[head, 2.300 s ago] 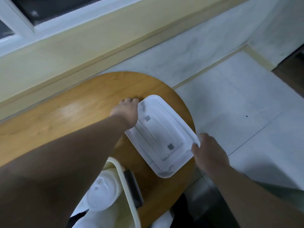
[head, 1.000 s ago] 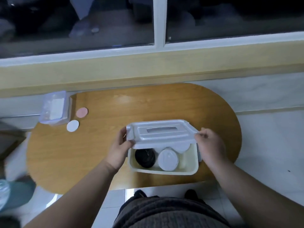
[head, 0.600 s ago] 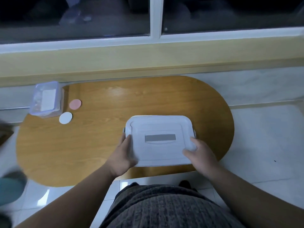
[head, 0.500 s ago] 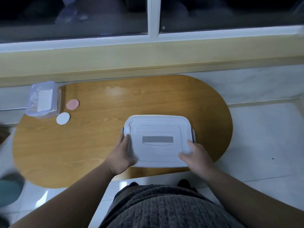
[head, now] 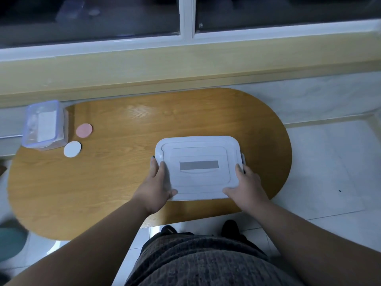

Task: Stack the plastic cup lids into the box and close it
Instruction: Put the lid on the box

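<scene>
Left grip (head: 156, 182), right grip (head: 247, 182), both pressing box lid (head: 199, 153)

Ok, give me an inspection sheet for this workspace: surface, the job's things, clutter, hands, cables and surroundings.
Surface: oval wooden table, glossy.
Job's things: white lidded box near the table's front edge, top on; contents hidden, and I cannot tell whether it is latched.
Clutter: clear lidded container at the far left, with a pink disc and a white disc beside it.
Hands: left hand rests on the box top's left edge and right hand on its right edge, both with fairly straight fingers.
Cables: nothing seen.
Surroundings: dark window, yellow ledge, pale tiled floor, teal object at lower left.
</scene>
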